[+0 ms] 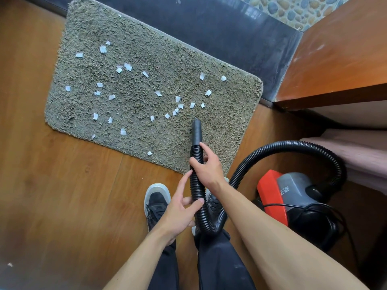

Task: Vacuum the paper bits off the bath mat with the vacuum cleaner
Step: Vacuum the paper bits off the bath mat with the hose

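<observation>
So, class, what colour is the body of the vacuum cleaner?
Red and grey, with a black hose; the vacuum cleaner shows in the head view.

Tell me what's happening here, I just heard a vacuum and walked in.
A person stands at the edge of a grey bath mat holding a black vacuum hose in both hands: right hand near the nozzle, left hand lower down. The nozzle tip points at the mat. White paper bits lie scattered across it. The red vacuum cleaner sits on the floor to their right.

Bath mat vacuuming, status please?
Both hands on hose: right hand high, left hand low. Nozzle on bath mat, paper bits remain. Path unobstructed.
</observation>
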`<action>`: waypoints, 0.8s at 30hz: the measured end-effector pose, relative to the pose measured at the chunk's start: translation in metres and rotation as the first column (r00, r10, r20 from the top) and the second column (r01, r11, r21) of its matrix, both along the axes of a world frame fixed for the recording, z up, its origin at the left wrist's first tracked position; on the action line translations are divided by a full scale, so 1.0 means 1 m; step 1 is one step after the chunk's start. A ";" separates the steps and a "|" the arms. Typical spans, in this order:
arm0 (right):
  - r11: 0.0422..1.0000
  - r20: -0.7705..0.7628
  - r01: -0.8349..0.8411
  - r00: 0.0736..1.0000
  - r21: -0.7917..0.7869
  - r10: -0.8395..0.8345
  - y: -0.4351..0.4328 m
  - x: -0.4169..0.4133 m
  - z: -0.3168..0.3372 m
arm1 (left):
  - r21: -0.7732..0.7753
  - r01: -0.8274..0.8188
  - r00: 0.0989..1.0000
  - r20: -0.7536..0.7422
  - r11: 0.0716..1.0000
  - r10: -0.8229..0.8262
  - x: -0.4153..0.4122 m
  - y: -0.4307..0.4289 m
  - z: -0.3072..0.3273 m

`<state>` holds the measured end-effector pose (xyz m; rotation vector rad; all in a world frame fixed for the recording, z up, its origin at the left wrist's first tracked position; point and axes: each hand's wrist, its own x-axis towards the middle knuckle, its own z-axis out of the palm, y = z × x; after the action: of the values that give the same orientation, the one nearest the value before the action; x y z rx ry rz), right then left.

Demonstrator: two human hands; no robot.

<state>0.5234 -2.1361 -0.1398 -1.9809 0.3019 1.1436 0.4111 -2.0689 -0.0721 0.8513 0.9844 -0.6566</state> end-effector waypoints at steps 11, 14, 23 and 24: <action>0.998 0.034 -0.060 0.998 -0.011 0.060 0.014 0.000 -0.010 | 0.029 -0.048 0.999 -0.008 0.998 0.048 -0.001 0.006 -0.006; 0.997 0.046 -0.072 0.996 0.008 0.071 0.027 0.007 -0.012 | 0.058 -0.066 0.998 -0.010 0.996 0.066 0.005 0.013 -0.011; 1.000 0.041 -0.022 0.999 -0.004 0.022 0.027 0.024 -0.022 | 0.082 0.012 1.000 0.011 0.997 -0.013 0.024 0.022 -0.014; 1.000 0.036 -0.010 0.999 -0.001 0.010 0.025 0.025 -0.022 | 0.079 0.018 1.000 0.012 0.997 -0.020 0.026 0.021 -0.013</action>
<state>0.5481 -2.1109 -0.1622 -2.0035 0.2742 1.1132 0.4371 -2.0482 -0.0854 0.9341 0.9968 -0.6311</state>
